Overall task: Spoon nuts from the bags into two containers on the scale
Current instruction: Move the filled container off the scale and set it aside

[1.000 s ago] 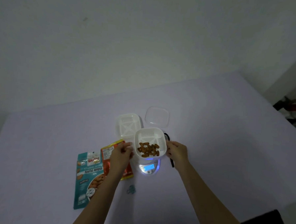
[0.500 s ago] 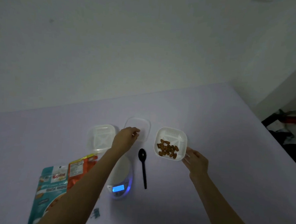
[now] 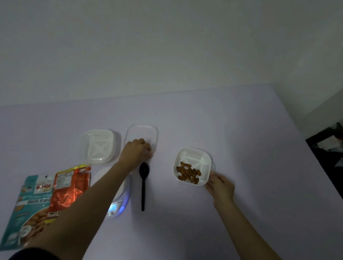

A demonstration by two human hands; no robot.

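A white slotted container with several almonds in it stands on the table right of centre. My right hand holds its near right corner. My left hand reaches over the scale, fingers curled on the near edge of an empty clear container. Most of the white scale is hidden under my left forearm; its blue display glows. A black spoon lies between the scale and the almond container. A teal almond bag and an orange bag lie flat at the left.
A second white container with a lid sits left of the clear one. The lilac table meets a pale wall at the back. Dark clutter lies beyond the table's right edge.
My right hand has taken the almond container off the scale and moved it to the right onto the table. My left hand left the bags and reached forward to the clear container.
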